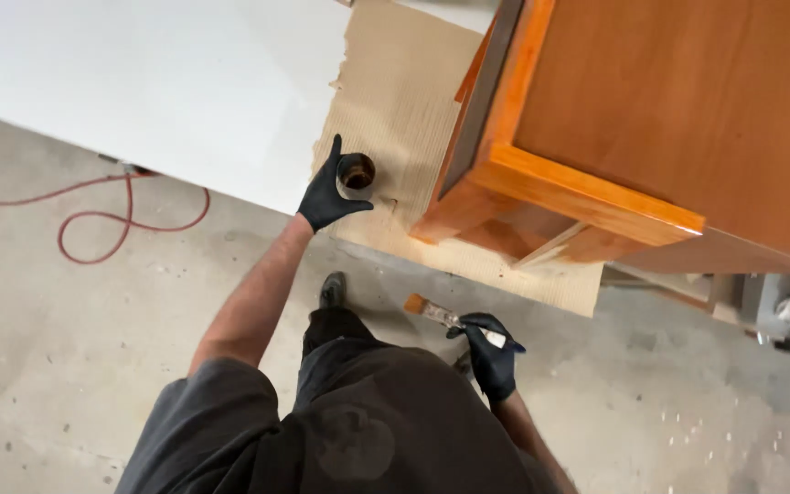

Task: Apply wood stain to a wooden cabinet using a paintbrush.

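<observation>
Both gloved hands busy: left hand (326,194) fingers clamp can (356,176), right hand (491,359) fingers brush (432,312); cabinet (633,137) beside.

You have two gloved hands, left (326,197) and right (491,361), one small can (356,176), one brush (441,316), one wooden cabinet (633,137), one cardboard sheet (395,101), one red cord (93,215).

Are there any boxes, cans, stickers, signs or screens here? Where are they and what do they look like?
Small can: round, open, dark brown inside, on the cardboard sheet, gripped by the gloved left hand.
Cardboard sheet: flat, tan, ragged-edged, under the orange-brown wooden cabinet.
No labels, signs or screens show.
</observation>
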